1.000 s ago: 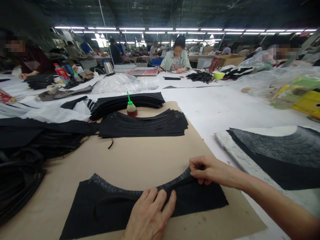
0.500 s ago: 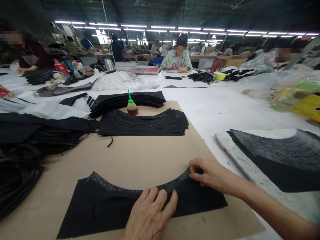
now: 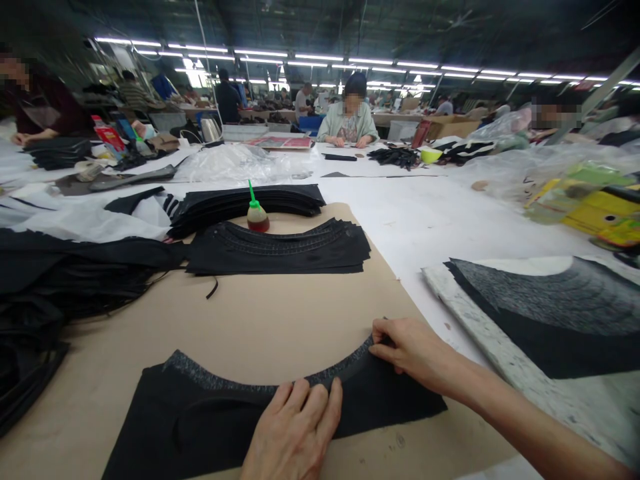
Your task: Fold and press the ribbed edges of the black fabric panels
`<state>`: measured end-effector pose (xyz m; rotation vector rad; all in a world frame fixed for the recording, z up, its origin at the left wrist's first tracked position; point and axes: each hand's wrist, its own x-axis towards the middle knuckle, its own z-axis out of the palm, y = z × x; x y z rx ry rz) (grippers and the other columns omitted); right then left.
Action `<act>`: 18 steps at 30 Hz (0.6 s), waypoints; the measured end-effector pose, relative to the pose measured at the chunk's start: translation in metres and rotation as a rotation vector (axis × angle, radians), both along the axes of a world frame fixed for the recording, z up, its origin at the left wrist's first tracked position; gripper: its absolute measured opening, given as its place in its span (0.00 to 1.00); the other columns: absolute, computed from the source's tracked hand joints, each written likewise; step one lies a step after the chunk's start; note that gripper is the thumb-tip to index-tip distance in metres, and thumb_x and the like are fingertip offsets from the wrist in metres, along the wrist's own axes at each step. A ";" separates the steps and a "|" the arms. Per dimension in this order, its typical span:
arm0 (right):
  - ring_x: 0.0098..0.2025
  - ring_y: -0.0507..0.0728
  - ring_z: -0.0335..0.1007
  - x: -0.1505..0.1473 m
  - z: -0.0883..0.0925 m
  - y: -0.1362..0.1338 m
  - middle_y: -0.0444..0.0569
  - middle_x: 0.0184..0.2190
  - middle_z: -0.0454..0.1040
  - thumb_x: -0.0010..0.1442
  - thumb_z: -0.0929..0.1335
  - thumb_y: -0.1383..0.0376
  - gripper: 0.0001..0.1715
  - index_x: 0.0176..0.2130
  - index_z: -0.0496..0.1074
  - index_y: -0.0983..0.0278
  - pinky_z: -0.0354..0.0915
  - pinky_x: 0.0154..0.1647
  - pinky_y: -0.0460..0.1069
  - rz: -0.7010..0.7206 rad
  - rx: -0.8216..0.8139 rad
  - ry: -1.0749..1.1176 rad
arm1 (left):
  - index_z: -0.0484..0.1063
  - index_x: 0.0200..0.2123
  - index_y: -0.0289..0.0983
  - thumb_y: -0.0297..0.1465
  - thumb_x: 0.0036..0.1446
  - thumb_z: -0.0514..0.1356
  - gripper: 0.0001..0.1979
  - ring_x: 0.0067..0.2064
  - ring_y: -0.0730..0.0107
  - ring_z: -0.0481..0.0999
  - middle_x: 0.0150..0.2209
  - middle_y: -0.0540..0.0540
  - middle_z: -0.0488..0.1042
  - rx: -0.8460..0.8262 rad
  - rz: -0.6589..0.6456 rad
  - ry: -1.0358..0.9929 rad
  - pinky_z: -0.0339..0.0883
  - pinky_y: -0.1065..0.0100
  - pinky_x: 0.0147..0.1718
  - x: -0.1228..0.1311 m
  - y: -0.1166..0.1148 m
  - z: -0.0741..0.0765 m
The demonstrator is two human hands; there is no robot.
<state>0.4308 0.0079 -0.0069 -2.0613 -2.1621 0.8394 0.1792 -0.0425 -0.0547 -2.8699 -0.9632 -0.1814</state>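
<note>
A black curved fabric piece (image 3: 215,420) with a grey speckled inner edge lies on a tan cardboard sheet (image 3: 270,313) in front of me. My left hand (image 3: 295,433) rests flat on it near the middle, fingers stretched along the curved edge. My right hand (image 3: 407,350) pinches the right end of that curved edge, fingers closed on the fabric. Further back lies a stack of like black pieces (image 3: 280,248) with a small glue bottle (image 3: 257,216) with a green nozzle behind it.
Heaps of black fabric (image 3: 60,273) fill the left. A large black and grey panel (image 3: 555,313) lies on a white board at the right. Yellow boxes (image 3: 600,213) and plastic bags (image 3: 240,163) sit farther off. Several other people work at the tables behind.
My right hand has slid slightly left along the curved edge, folding it down. My left hand shifted a little lower. The view drifted slightly.
</note>
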 end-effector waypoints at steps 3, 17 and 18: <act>0.19 0.52 0.65 0.003 -0.009 -0.001 0.39 0.15 0.66 0.55 0.68 0.64 0.06 0.30 0.66 0.61 0.51 0.24 0.46 -0.052 0.009 0.039 | 0.57 0.63 0.38 0.25 0.63 0.50 0.25 0.42 0.64 0.65 0.40 0.45 0.68 0.033 0.029 0.014 0.60 0.64 0.45 0.001 -0.002 0.000; 0.18 0.52 0.69 0.021 -0.029 -0.015 0.38 0.15 0.68 0.61 0.60 0.65 0.05 0.37 0.64 0.61 0.62 0.19 0.43 -0.238 0.030 0.344 | 0.61 0.61 0.40 0.29 0.65 0.51 0.22 0.41 0.64 0.66 0.38 0.46 0.69 0.118 0.006 -0.063 0.59 0.64 0.44 0.000 0.000 -0.009; 0.18 0.52 0.68 0.021 -0.030 -0.016 0.37 0.15 0.67 0.61 0.60 0.64 0.05 0.37 0.64 0.61 0.61 0.18 0.43 -0.243 0.041 0.343 | 0.61 0.61 0.40 0.30 0.65 0.51 0.21 0.41 0.64 0.66 0.38 0.47 0.69 0.130 0.005 -0.075 0.59 0.65 0.43 0.000 0.001 -0.010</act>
